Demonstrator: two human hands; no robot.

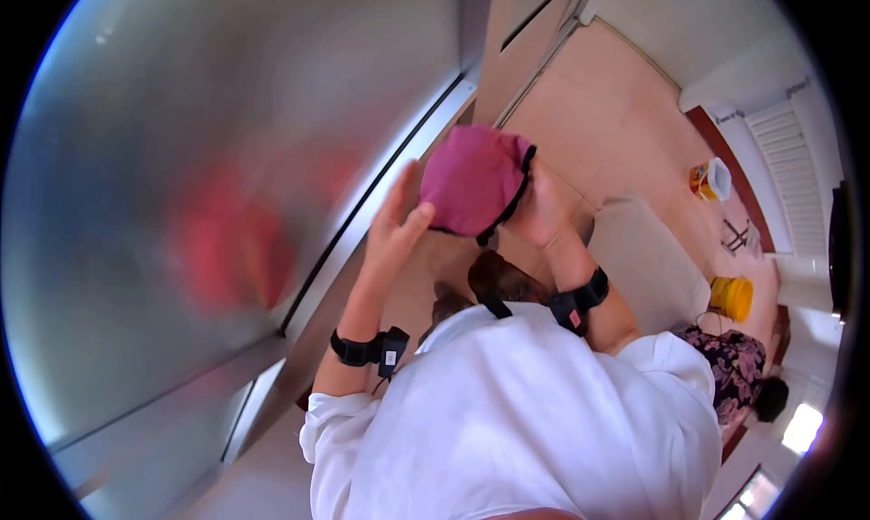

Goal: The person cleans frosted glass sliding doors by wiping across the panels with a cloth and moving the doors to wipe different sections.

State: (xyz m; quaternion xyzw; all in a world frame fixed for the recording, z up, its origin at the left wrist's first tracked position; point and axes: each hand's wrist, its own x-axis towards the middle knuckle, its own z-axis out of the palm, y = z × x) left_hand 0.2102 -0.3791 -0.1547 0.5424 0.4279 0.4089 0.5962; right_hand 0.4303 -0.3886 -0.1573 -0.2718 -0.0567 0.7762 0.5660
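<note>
A magenta cloth cap [471, 180] with black edging is held up in front of me, its rounded crown toward the metal panel. My right hand [541, 205] grips its black-trimmed edge from the right, with some fingers hidden behind the cloth. On the other side, my left hand [397, 219] has its fingers stretched out and apart from the cap, while the thumb tip meets the cloth's left edge. A black strap with a small box sits on each of my forearms.
A large shiny metal panel [181, 112] stands close on the left, with a blurred pink reflection. To the right are a pale box-like block [648, 262], a yellow bucket [731, 298], a white-and-orange tub [710, 179] and a person in dark floral clothing [729, 361].
</note>
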